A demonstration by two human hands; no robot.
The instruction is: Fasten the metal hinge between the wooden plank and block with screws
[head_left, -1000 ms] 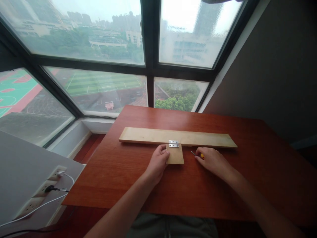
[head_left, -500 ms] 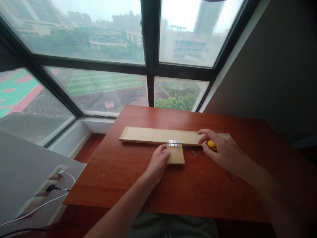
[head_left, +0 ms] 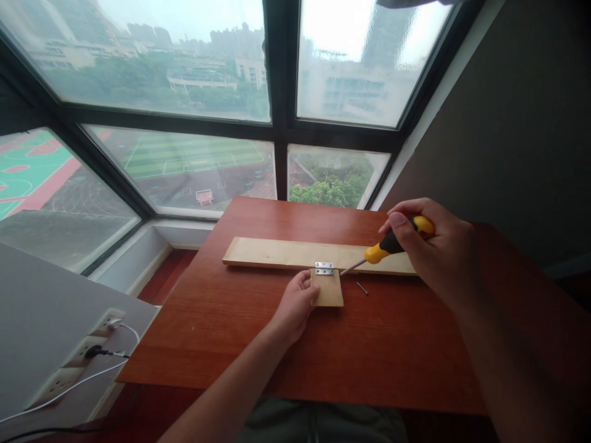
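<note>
My right fingers (head_left: 406, 231) were wrapped tight round the yellow-and-black handle of the screwdriver (head_left: 392, 245), thumb on top. I judge that grip let me steer the shaft, which slanted down toward 8 o'clock. Its tip sat just beside the right end of the hinge (head_left: 324, 268); I could not tell whether it touched the metal. My right hand (head_left: 438, 252) hung raised above the table (head_left: 369, 344), so the tool came in at a shallow angle, not upright.

My left fingers (head_left: 305, 286) were curled narrow against the left edge of the block (head_left: 329, 292), thumb on its top face. My left hand (head_left: 293, 307) lay flat on the table at the block's 8 o'clock. I judge it was pinning the block so it could not slide under the tool.

The block lay butted against the near edge of the plank (head_left: 277, 252), which ran from 9 to 3 o'clock across the table. The hinge bridged the seam between them, at the block's 12 o'clock. A loose screw (head_left: 362, 287) lay on the bare wood at the block's 3 o'clock, near but apart from it, within easy reach of my right hand.

Beyond the plank, at 12 o'clock, stood the window (head_left: 194, 166). Off the table at 8 o'clock a power strip (head_left: 78, 363) had cables plugged in.
</note>
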